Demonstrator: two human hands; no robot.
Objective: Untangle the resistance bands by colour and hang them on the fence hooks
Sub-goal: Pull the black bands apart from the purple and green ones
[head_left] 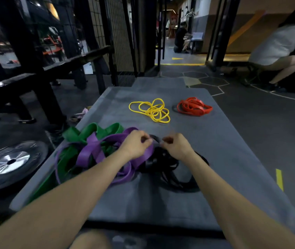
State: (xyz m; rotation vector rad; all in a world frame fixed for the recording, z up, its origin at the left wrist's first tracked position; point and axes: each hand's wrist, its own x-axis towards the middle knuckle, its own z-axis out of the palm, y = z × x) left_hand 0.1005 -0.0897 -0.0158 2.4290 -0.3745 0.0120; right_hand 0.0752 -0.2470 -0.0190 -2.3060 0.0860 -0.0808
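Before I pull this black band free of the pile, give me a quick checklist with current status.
1. Both hands on the same black band: ok, left hand and right hand pinch it.
2. Black band free of the purple bands: not ok, they overlap.
3. Green bands separated: not ok, tangled with purple.
4. Yellow bands and red bands sorted: ok, separate piles on the mat.
5. Fence hooks free: cannot tell, none visible.
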